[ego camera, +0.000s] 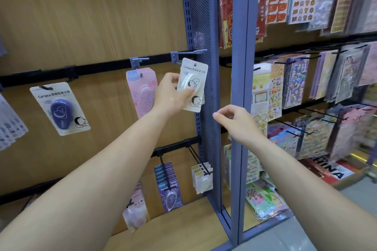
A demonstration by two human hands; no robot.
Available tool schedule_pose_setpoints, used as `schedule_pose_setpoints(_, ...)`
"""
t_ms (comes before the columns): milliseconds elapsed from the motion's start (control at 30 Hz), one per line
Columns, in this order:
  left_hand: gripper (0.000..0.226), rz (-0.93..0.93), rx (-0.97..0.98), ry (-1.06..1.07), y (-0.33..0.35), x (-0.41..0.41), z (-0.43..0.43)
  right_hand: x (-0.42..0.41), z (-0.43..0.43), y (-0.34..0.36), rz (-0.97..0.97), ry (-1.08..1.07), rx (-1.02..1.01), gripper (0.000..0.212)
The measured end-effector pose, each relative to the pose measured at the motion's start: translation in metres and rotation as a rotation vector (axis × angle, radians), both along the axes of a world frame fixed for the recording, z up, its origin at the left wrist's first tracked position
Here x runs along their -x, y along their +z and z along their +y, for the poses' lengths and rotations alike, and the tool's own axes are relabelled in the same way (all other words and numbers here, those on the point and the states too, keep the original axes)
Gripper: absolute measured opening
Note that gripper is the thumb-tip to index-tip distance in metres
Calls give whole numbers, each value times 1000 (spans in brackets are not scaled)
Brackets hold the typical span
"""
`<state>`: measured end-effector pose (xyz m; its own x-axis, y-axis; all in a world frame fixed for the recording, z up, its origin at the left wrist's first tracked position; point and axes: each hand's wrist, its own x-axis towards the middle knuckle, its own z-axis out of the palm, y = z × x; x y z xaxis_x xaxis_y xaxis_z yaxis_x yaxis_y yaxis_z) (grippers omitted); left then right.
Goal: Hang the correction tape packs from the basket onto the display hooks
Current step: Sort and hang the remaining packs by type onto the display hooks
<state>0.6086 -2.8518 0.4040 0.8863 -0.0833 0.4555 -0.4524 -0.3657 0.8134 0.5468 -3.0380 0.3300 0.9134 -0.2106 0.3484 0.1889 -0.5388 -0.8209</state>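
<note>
Fingers (172,77) and thumb of the left hand (170,98) pinched a white correction tape pack (193,79) just below a grey hook (188,53).
Thumb lay across the pack's clear blister, fingers behind its left edge; the hang hole sat just under the hook. The right hand (238,122) hovered lower right, apart from the pack, fingers loosely curled, holding nothing.

1. My one view comes from the camera on my head, facing forward at the wooden display wall (91,26).
2. It sits close: both forearms run up from the bottom edge, and the print on the correction tape pack (192,79) in my left hand (169,98) reads clearly.
3. The wide lens leans the blue upright (239,67) and takes in the sticker rack (295,87) at right.
</note>
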Motion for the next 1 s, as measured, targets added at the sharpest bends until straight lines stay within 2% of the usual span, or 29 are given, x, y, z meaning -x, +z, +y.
schedule_pose_setpoints(167,40,42,-30,56,3,-7,-2,2,4,0,14,1,7,15)
schedule_pose_setpoints(333,57,191,-113,91,-13,-13,4,4,13,-7,58,20,83,17)
schedule_pose_setpoints(400,62,190,-177,99,-31,-1,12,7,18,-14,88,19,167,19)
schedule_pose_setpoints(533,50,117,-328,55,-84,46,48,18,37,-34,211,46,409,34)
schedule_pose_setpoints(667,45,189,-609,16,-149,91,106,31,69,-64,323,103,575,40)
schedule_pose_setpoints(733,48,257,-725,19,-181,114,138,41,91,-85,363,146,644,42)
schedule_pose_setpoints(867,52,438,-833,17,-247,157,200,60,139,-140,436,248,788,49)
schedule_pose_setpoints(1000,56,627,-875,34,-322,199,253,83,184,-212,540,357,795,51)
